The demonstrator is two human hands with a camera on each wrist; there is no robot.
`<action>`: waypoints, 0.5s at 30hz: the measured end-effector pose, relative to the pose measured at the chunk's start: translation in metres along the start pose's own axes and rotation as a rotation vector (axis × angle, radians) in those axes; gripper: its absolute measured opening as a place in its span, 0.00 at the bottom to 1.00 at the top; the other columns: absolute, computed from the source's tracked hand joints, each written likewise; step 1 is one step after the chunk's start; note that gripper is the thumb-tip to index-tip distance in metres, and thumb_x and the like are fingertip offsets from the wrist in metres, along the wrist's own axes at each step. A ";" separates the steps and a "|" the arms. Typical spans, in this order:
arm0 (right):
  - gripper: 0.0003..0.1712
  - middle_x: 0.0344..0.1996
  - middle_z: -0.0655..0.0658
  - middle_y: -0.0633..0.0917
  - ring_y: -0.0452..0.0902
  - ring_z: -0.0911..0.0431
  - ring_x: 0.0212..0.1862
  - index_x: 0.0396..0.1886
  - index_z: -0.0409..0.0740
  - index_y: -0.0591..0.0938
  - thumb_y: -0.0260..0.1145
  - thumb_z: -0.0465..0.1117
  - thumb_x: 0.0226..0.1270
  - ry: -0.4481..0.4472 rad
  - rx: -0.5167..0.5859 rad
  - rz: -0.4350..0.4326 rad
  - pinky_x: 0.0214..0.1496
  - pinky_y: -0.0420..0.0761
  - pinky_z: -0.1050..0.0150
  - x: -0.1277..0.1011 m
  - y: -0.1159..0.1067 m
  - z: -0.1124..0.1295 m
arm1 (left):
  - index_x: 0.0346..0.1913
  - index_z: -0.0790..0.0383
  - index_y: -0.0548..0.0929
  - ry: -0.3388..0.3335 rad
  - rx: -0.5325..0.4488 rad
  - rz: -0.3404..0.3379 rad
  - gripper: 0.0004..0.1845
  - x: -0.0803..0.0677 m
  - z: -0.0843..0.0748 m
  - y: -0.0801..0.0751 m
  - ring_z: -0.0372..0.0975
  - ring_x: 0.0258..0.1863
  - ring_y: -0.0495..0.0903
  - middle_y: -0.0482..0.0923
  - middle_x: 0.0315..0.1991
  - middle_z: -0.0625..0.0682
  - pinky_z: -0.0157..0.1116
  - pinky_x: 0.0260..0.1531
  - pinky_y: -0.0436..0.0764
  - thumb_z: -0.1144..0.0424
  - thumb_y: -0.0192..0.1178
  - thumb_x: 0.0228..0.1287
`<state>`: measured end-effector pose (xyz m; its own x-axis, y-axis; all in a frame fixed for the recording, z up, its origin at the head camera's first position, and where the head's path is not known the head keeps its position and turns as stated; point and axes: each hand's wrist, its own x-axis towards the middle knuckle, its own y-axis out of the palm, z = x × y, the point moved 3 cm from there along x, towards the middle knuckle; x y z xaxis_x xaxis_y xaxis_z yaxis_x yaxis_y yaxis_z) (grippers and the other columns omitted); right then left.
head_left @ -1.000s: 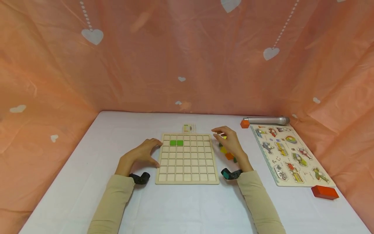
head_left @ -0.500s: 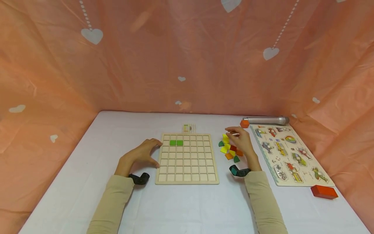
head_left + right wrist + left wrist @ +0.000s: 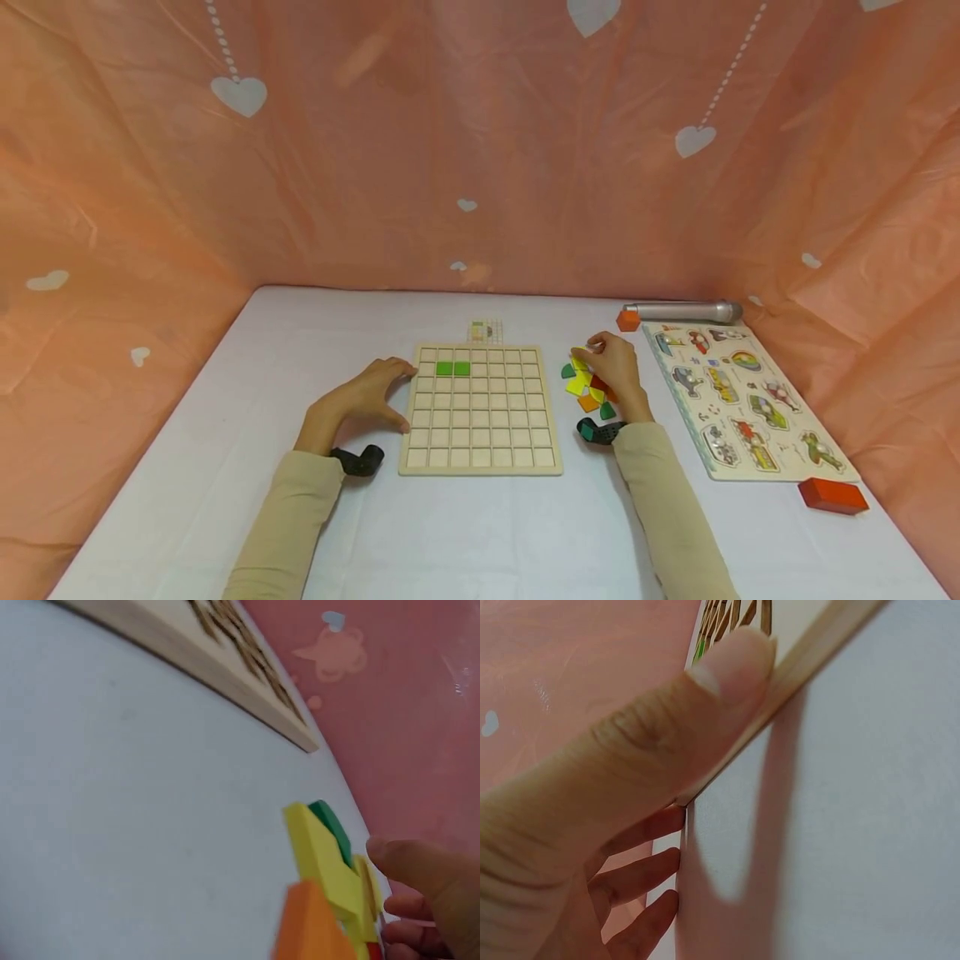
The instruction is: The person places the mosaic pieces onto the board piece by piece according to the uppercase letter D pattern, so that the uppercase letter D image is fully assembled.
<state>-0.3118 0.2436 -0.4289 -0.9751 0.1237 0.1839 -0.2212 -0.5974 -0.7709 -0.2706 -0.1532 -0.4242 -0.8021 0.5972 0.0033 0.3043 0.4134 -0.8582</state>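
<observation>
A wooden grid board [image 3: 480,454] lies on the white table, with two green tiles [image 3: 453,367] in its second row. My left hand [image 3: 399,398] rests against the board's left edge; in the left wrist view its thumb [image 3: 705,697] presses on that wooden edge [image 3: 817,645]. My right hand [image 3: 597,353] is over a pile of coloured pieces [image 3: 587,392] just right of the board. Its curled fingers pinch a yellow piece [image 3: 578,361]. The right wrist view shows the yellow piece [image 3: 322,855] beside a green one [image 3: 330,825] and an orange one [image 3: 307,922], with my thumb [image 3: 405,859] against them.
A picture peg puzzle [image 3: 742,400] lies at the right, with a silver cylinder [image 3: 682,310] and an orange block [image 3: 628,318] behind it and a red block [image 3: 832,494] in front. A small grid card [image 3: 484,330] sits behind the board. Pink drapes wall in the table.
My right hand left the board's far right corner, swung out to the right, and has come back down onto the pile, fingers curling on a yellow piece. The left hand has stayed put.
</observation>
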 end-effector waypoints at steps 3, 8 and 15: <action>0.26 0.35 0.34 0.82 0.77 0.45 0.35 0.39 0.33 0.79 0.69 0.53 0.55 0.037 -0.047 0.020 0.36 0.79 0.55 0.000 0.003 0.002 | 0.59 0.72 0.70 0.020 0.002 -0.009 0.47 -0.001 -0.001 0.000 0.55 0.59 0.64 0.68 0.59 0.64 0.51 0.62 0.63 0.54 0.78 0.33; 0.24 0.36 0.35 0.82 0.77 0.44 0.35 0.39 0.33 0.80 0.69 0.51 0.55 0.077 -0.072 0.029 0.38 0.78 0.53 0.001 0.005 0.005 | 0.59 0.73 0.70 0.027 0.001 -0.013 0.47 -0.001 -0.001 0.000 0.55 0.59 0.64 0.68 0.59 0.64 0.51 0.62 0.63 0.54 0.78 0.33; 0.21 0.39 0.36 0.83 0.76 0.45 0.38 0.44 0.35 0.82 0.67 0.46 0.57 0.094 -0.044 0.062 0.44 0.78 0.53 0.004 0.007 0.007 | 0.59 0.72 0.70 0.017 0.010 -0.011 0.47 -0.001 -0.001 -0.001 0.56 0.59 0.64 0.68 0.59 0.64 0.51 0.62 0.63 0.54 0.78 0.33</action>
<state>-0.3174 0.2345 -0.4294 -0.9835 0.1629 0.0783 -0.1587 -0.5711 -0.8054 -0.2702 -0.1538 -0.4229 -0.7961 0.6048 0.0213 0.2903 0.4126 -0.8634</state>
